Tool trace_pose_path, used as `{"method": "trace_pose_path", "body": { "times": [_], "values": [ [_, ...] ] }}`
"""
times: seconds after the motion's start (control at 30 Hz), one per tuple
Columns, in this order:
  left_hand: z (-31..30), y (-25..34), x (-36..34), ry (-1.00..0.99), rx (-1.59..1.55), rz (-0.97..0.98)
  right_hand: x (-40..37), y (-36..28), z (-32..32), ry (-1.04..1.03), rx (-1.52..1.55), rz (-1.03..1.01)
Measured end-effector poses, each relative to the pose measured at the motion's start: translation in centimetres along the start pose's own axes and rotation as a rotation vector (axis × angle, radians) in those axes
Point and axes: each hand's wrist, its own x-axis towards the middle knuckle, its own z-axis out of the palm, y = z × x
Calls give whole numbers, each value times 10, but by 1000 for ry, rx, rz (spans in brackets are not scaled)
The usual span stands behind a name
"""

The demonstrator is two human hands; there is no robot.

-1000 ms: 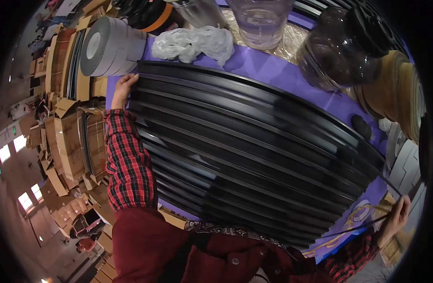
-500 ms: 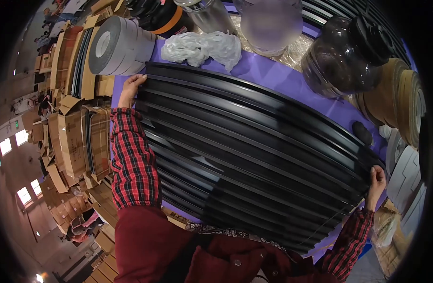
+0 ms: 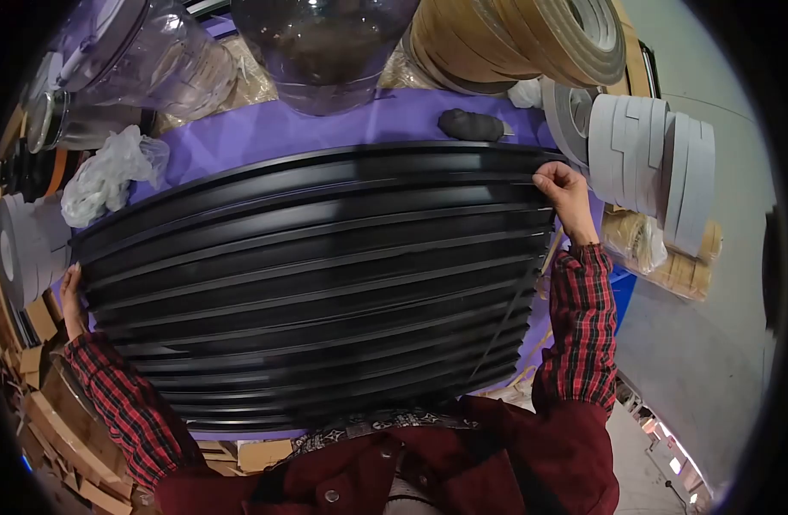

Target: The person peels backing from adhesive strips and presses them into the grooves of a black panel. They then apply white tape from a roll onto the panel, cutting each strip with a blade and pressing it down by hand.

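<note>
Black strips (image 3: 325, 283): a broad set, ribbed and glossy, which we had laid side by side, running left to right across the purple-covered worktop (image 3: 239, 137). Their ends were uneven at the near right.

Right hand (image 3: 565, 193): ours, at the far right end of the strips, thumb and forefinger drawn together in a pinch over the farthest ones; whether a thin edge lay between the tips, we could not tell.

Left hand (image 3: 70, 287): ours, at the left end of the strips, upright, the fingers bent against the ends; how far they were closed, and on what, we could not tell.

Beyond the strips, left to right, we had: one pile of grey-white rolls (image 3: 35, 249), far left; one crumpled white plastic bag (image 3: 111, 176), near the strips' far left corner; one clear container (image 3: 175, 69); one large dark see-through jar (image 3: 321, 51); one small dark bundle (image 3: 471, 126), just beyond the farthest strip; several brown rolls (image 3: 488, 43), behind the bundle.

At the right, beyond our right hand: pale grey rolls (image 3: 651, 159), standing in a row. Nearer than these: plastic-wrapped goods (image 3: 638, 240).

At the near left, past our sleeve: cardboard boxes (image 3: 68, 438).
</note>
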Motion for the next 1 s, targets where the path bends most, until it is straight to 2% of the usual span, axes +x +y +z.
{"method": "trace_pose_path", "body": {
  "times": [0.1, 0.13, 0.17, 0.2, 0.23, 0.27, 0.37, 0.43, 0.47, 0.53, 0.6, 0.7, 0.8, 0.87, 0.93, 1.0],
  "values": [
    [9, 7, -10, 13, 66, 62, -16, -30, -18, 20, -143, -17],
    [28, 22, -32, -13, 77, 133, -28, -34, -25, 118, -89, -105],
    [43, 36, -53, -7, 91, 256, -40, -38, -44, 142, -158, -53],
    [53, 49, -67, 36, 149, 255, -52, -35, -64, 196, -153, 37],
    [44, 39, -52, 16, 116, 158, -60, -20, -81, 187, -82, -130],
    [58, 49, -64, 100, 82, 123, -68, -14, -99, 188, -137, -135],
    [61, 53, -67, 38, 36, 101, -74, -26, -80, 199, -29, -209],
    [63, 54, -69, 62, 17, 114, -67, -18, -73, 94, -115, -60],
    [62, 56, -71, 70, 19, 117, -52, 2, -62, 80, -105, -186],
    [63, 52, -67, 94, -7, 82, -29, 21, -38, 41, -52, -173],
    [63, 54, -69, 91, 1, 67, -13, 24, -23, 7, -120, -144],
    [63, 55, -69, 39, 37, 99, 3, 29, -14, 42, -166, -119],
    [49, 40, -52, 100, 75, 73, 7, 23, -8, 8, -160, -62],
    [36, 28, -40, 99, 77, 59, 6, 16, -1, 34, -243, -121],
    [26, 24, -32, 81, 76, 53, 2, 6, 6, 33, -177, -65],
    [13, 13, -21, 60, 52, 65, 2, 9, 8, 60, -176, -129]
  ]
}}
